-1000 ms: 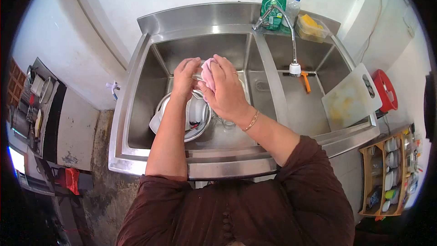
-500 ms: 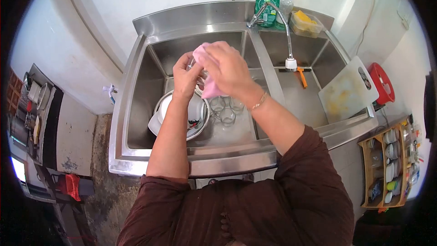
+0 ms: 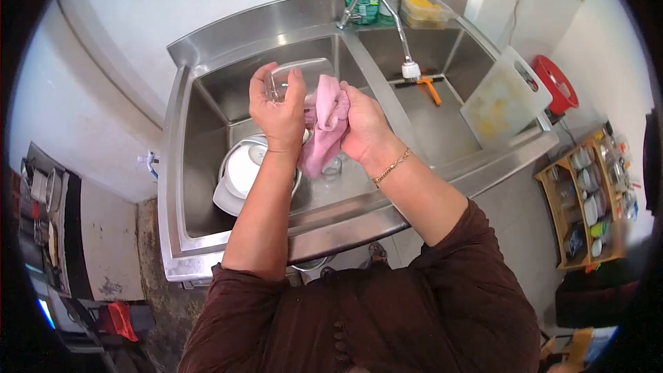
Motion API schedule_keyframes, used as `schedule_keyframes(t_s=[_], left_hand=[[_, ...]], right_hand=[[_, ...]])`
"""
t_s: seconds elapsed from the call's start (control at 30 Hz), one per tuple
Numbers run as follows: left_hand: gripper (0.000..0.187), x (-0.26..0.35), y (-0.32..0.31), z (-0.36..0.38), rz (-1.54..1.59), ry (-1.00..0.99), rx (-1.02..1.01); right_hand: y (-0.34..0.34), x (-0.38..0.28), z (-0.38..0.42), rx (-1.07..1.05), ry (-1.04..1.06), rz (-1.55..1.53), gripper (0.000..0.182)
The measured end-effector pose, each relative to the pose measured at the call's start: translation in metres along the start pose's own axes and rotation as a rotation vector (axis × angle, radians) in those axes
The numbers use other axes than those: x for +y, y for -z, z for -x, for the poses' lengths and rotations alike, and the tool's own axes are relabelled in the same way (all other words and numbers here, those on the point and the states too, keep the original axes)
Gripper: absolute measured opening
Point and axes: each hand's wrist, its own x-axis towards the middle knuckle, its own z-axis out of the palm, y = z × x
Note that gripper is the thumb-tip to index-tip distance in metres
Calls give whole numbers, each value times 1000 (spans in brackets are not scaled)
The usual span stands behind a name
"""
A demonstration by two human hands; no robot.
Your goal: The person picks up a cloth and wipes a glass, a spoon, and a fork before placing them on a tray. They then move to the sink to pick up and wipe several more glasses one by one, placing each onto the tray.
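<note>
- Left hand (image 3: 278,114) grips a clear glass container (image 3: 298,77), fingers wrapped round it, above the left sink basin (image 3: 207,159).
- Right hand (image 3: 364,128), at its 3 o'clock, clutches a pink cloth (image 3: 322,131) against it.
- White bowls (image 3: 242,173) lie below, at 7 o'clock.

Left hand (image 3: 277,112) grips glass (image 3: 298,74); right hand (image 3: 364,128) presses pink cloth (image 3: 322,131).

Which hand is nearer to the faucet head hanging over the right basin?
Right. The right hand, gripping the pink cloth, is closer to the faucet head; the left hand, holding the glass, is farther left.
</note>
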Motion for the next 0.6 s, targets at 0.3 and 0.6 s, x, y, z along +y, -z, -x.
schedule_keyframes(t_s=[0.3,0.6], left_hand=[[38,26,-1,9,247,189,-138],[53,71,-48,46,574,678,-297]], right_hand=[[58,-85,107,-316,71,735,27],[45,-91,219,22,432,1592,51]])
